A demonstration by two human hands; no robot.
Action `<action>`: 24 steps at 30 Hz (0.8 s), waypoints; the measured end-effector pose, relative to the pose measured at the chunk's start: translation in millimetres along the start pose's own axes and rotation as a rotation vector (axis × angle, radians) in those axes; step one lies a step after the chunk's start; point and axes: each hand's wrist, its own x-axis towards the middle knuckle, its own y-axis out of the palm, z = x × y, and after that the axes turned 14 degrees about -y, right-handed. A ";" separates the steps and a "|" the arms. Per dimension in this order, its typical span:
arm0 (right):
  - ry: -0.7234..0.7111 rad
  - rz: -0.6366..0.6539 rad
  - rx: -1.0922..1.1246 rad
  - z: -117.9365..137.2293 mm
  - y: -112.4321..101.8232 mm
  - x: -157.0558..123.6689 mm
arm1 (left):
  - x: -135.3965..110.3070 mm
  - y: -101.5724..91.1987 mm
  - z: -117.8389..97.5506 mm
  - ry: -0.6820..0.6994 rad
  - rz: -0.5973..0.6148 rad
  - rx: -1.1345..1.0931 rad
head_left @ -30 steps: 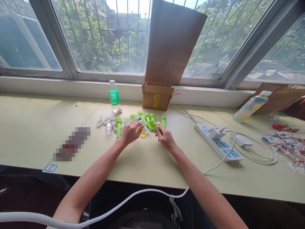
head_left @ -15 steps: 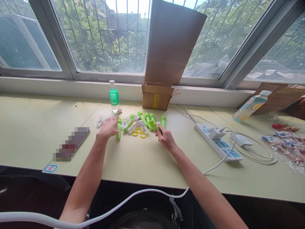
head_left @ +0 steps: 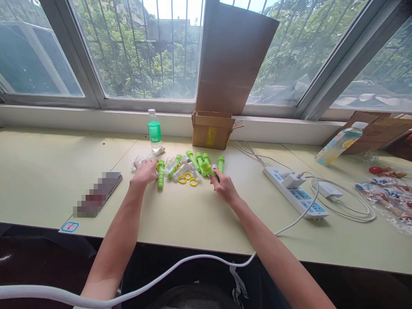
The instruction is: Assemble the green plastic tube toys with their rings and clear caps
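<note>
Left hand (head_left: 145,171) is palm-down on the table (head_left: 199,219), toward the back edge and left of centre, fingers curled over a scatter of clear caps (head_left: 137,162). Can't tell if it actually grips one (the fingers hide the contact). A stray green tube (head_left: 160,174) lies just beside its fingertips, pointing front to back. Right hand (head_left: 224,187) is well apart from the left, a bit nearer the front edge, with thumb and fingertips pinched shut on the near end of a green tube (head_left: 207,168). That tube lies flat at the right side of a small pile of green tubes (head_left: 197,158). Between the two hands: yellow rings (head_left: 193,182) flat on the surface, mixed with more clear bits. Behind the pile, by the back edge: a bottle (head_left: 154,132) upright and a cardboard box (head_left: 210,131) open. Power strip (head_left: 309,206) sits to the right, well clear of the right hand, with chargers plugged in. White cable (head_left: 180,264) hangs across below the front edge.
</note>
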 end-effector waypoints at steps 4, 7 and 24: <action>0.008 0.003 -0.004 -0.2 -0.2 -0.3 | 1.9 1.6 1.4 0.006 -0.025 -0.006; 0.008 0.002 -0.008 0.2 -0.5 -0.6 | -0.1 -0.7 0.3 -0.016 -0.099 -0.009; -0.079 0.017 -0.079 -0.8 5.5 -1.7 | -24.0 -16.7 -48.7 0.209 -0.269 -0.905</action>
